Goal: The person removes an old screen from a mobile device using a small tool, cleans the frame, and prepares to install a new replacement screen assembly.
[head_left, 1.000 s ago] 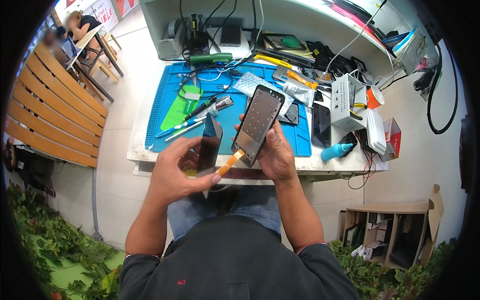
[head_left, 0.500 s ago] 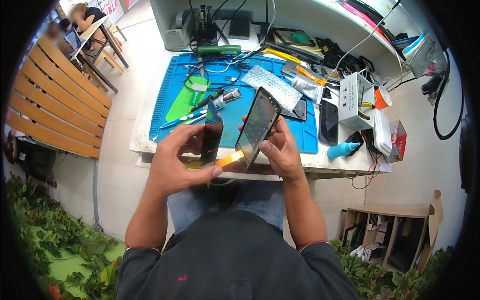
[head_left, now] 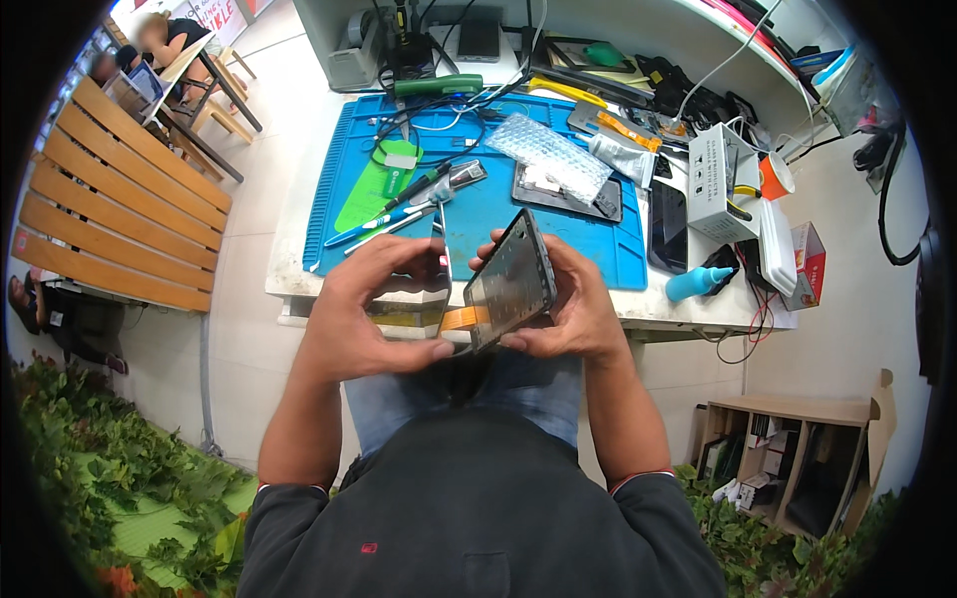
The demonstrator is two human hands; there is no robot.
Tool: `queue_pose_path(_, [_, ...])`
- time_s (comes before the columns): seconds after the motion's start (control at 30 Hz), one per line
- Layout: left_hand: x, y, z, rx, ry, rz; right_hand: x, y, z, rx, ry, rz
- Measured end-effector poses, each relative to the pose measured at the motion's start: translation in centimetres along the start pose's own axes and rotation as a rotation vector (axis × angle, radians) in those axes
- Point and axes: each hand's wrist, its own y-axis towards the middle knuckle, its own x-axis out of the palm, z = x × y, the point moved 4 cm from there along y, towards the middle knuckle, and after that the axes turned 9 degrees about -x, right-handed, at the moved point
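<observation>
Phone frame point(head_left: 515, 281) sits tilted in our right hand point(head_left: 581, 317), held in front of us near the front edge of the white workbench point(head_left: 289, 276). Our right fingers are wrapped around its far side and the thumb presses near its lower end, so that grip is closed on it. Our left hand point(head_left: 349, 317) is curved wide, thumb below and fingers above, with a thin screen panel point(head_left: 441, 284) pinched between them, turned almost edge-on to us. An orange ribbon point(head_left: 460, 318) spans the narrow gap between panel and frame; whether it is fastened at both ends we cannot tell. Beyond our hands, on the blue mat point(head_left: 483, 212), we have a sheet of bubble wrap point(head_left: 548, 154) lying partly over a dark handset point(head_left: 531, 192), and a green card point(head_left: 371, 199) beside some slim tools. Right of the mat, a light-blue bottle point(head_left: 695, 284) lies near a black phone point(head_left: 668, 231).
</observation>
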Motion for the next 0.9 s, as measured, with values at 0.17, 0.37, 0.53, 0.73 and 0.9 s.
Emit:
queue_pose_path(0.17, [0.2, 0.4, -0.1, 0.024, 0.022, -0.033, 0.0, 0.3, -0.3, -0.141, -0.184, -0.082])
queue_pose_path(0.37, [0.6, 0.6, -0.6, 0.0, 0.033, -0.067, 0.6, 0.6, -1.1, -0.158, -0.27, -0.108])
queue_pose_path(0.53, [0.8, 0.6, -0.6, 0.005, -0.008, -0.058, 0.7, 0.4, -0.7, -0.15, -0.291, -0.121])
queue_pose_path(0.73, [0.8, 0.5, -0.7, 0.023, 0.003, -0.049, 1.0, 0.4, -0.7, -0.121, -0.31, -0.105])
queue_pose_path(0.9, [0.8, 0.5, -0.7, 0.042, -0.015, -0.025, 1.0, 0.4, -0.4, -0.089, -0.298, -0.133])
